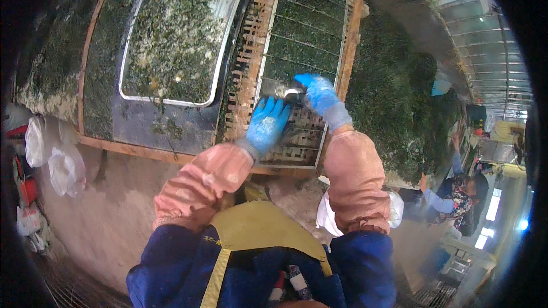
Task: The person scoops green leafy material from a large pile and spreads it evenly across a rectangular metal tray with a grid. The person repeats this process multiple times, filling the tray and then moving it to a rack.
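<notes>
My left hand (267,124), in a blue glove, lies flat with fingers spread at the near part of a metal-edged rack (266,47) divided by thin crossbars. My right hand (319,92), gloved alike, is bent over the same rack, close to the fingertips of the left. A small shiny object (293,91) shows blurred beside its fingers; whether it is gripped cannot be told. Dark green leafy material (306,30) fills the rack's far sections, while the near ones show a slatted base. To the left, a white-rimmed tray (214,81) holds green leafy bits mixed with pale pieces.
Wooden edging (141,149) runs along the worktable's near side. A large heap of dark green material (385,107) spreads on the right, where another person (458,199) reaches over it. White plastic bags (66,169) hang at the left.
</notes>
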The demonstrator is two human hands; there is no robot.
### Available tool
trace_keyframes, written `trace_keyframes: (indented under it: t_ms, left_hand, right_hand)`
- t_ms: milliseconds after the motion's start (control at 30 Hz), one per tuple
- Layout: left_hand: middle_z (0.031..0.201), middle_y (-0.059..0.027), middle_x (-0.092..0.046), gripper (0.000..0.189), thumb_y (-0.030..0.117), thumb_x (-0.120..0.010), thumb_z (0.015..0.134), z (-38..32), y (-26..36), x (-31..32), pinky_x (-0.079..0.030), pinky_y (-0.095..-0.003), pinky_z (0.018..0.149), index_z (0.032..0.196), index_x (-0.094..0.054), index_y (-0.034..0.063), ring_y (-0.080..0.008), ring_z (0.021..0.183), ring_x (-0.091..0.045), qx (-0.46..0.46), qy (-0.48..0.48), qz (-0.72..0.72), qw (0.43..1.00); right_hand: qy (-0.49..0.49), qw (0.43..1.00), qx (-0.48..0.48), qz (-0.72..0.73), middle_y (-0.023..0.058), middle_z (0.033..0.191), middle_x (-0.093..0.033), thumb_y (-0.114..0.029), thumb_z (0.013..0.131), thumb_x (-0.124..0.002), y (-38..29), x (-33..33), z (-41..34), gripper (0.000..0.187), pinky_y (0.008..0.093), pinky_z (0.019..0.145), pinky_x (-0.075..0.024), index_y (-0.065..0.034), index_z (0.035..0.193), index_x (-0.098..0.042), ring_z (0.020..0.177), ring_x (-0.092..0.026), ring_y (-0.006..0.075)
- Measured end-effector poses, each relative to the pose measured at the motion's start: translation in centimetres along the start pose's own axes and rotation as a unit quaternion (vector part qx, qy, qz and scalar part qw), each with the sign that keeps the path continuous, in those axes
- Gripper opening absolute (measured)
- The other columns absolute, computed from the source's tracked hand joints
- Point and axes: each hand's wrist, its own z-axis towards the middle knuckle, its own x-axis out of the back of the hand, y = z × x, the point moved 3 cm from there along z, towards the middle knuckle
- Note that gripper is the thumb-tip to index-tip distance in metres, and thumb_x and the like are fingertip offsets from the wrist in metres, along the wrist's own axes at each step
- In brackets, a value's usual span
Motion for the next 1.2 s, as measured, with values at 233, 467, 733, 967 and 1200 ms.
trace_keyframes:
  t_ms: [233,467,733,967,1200]
  left_hand:
    - [0.116,-0.0175,-0.06,0.038,0.018,-0.068,0.075,-7.6,1.4,3.2,-0.039,-0.0523,0.1,0.109,-0.064,0.002,-0.037,0.112,-0.054,-0.073,0.027,-0.066,0.995]
    - [0.102,-0.0167,-0.062,0.026,0.013,-0.068,0.07,-3.8,7.5,-0.3,-0.046,-0.048,0.084,0.093,-0.064,0.0008,-0.036,0.095,-0.058,-0.236,-0.025,-0.144,0.961]
    - [0.094,-0.0136,-0.061,0.024,0.014,-0.064,0.069,3.0,16.1,-9.7,-0.044,-0.0511,0.09,0.092,-0.065,0.0053,-0.0351,0.095,-0.057,-0.298,-0.08,-0.131,0.942]
    - [0.159,-0.0114,-0.021,0.06,0.019,-0.047,0.091,19.9,23.7,-23.7,-0.023,-0.0746,0.104,0.145,-0.037,0.0423,-0.0489,0.139,-0.025,-0.236,-0.31,0.248,0.887]
    - [0.159,-0.0084,-0.02,0.067,0.017,-0.057,0.09,35.5,23.7,-32.4,-0.041,-0.0658,0.098,0.146,-0.033,0.0459,-0.0445,0.136,-0.035,-0.112,-0.379,0.3,0.869]
  right_hand:
    - [0.056,0.98,0.074,-0.177,0.0071,0.096,-0.067,-0.017,0.08,-0.066,-2.0,-3.6,-1.1,0.022,0.0451,0.066,-0.0478,-0.0207,0.102,-0.067,0.086,-0.063,0.034]
    - [0.065,0.994,0.029,-0.078,0.0101,0.095,-0.067,-0.017,0.083,-0.057,-1.4,-3.5,-1.6,0.02,0.0479,0.07,-0.0485,-0.016,0.1,-0.066,0.082,-0.063,0.0338]
    - [0.44,0.878,-0.109,0.154,0.0151,0.124,-0.055,-0.007,0.074,-0.07,9.5,-4.9,-16.8,0.059,0.0455,0.091,-0.0449,-0.0089,0.13,-0.054,0.111,-0.052,0.0359]
    - [0.475,0.802,-0.321,0.165,0.0203,0.128,-0.055,-0.003,0.079,-0.071,26.2,-9.6,-32.7,0.053,0.0451,0.094,-0.0467,-0.005,0.13,-0.055,0.112,-0.054,0.0389]
    - [0.428,0.819,-0.336,0.181,0.0177,0.121,-0.059,0.002,0.08,-0.067,34.8,-12.5,-38.2,0.049,0.0418,0.092,-0.0477,-0.0044,0.127,-0.057,0.108,-0.057,0.0363]
